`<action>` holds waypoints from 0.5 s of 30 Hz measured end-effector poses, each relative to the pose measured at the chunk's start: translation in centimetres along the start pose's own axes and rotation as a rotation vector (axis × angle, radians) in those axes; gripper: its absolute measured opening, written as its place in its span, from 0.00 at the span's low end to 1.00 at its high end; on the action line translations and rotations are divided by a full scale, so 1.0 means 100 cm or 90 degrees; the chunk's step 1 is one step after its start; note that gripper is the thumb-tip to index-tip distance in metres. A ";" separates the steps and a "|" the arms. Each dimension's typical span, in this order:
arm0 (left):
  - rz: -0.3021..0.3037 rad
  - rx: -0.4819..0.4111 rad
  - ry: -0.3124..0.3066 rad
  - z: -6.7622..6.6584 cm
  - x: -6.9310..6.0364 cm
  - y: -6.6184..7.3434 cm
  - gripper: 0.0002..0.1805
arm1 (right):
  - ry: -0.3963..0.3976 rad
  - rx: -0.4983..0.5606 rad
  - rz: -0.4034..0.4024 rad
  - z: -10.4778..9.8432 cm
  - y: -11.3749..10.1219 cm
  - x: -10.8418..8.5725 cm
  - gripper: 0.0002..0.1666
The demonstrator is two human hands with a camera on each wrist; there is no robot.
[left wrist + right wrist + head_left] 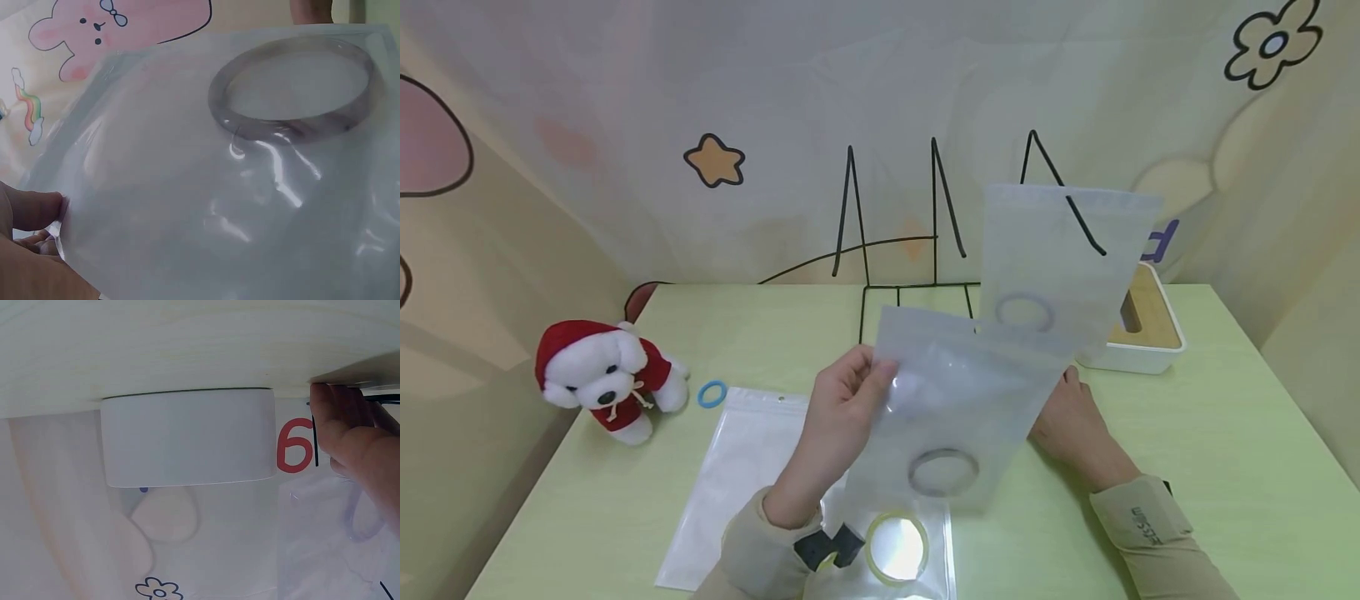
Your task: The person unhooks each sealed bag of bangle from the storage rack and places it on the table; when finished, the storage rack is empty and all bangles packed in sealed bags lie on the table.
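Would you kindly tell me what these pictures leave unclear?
Right wrist view: whether the right hand grips the black wire rack; its fingers hide contact.
Head view: left part of the tan wooden lid, behind the hanging translucent plastic bag.
Head view: clear plastic bag with yellow ring, near end cut by the bottom edge.

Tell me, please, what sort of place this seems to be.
Probably an indoor tabletop display or filming corner, judging by the pale green table, the cartoon-printed backdrop close behind it and the toy dog on its left side.
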State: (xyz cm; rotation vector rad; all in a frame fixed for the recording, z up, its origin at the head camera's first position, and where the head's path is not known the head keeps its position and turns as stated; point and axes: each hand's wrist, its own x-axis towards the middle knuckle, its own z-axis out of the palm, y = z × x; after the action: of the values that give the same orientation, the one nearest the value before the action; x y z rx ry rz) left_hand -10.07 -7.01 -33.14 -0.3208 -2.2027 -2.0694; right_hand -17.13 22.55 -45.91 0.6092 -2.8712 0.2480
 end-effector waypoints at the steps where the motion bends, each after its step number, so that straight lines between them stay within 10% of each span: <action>1: -0.004 0.003 0.000 0.000 0.000 -0.002 0.10 | 0.002 -0.001 -0.001 0.000 0.000 0.000 0.17; 15: -0.053 0.027 0.012 -0.006 0.001 -0.021 0.11 | -0.035 0.057 0.077 0.000 -0.002 0.003 0.23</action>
State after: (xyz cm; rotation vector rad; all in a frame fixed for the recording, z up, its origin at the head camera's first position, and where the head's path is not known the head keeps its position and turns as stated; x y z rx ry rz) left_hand -10.63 -7.69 -35.11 -0.2081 -2.2824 -2.0538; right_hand -17.31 22.24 -45.84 0.4644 -2.9668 0.3849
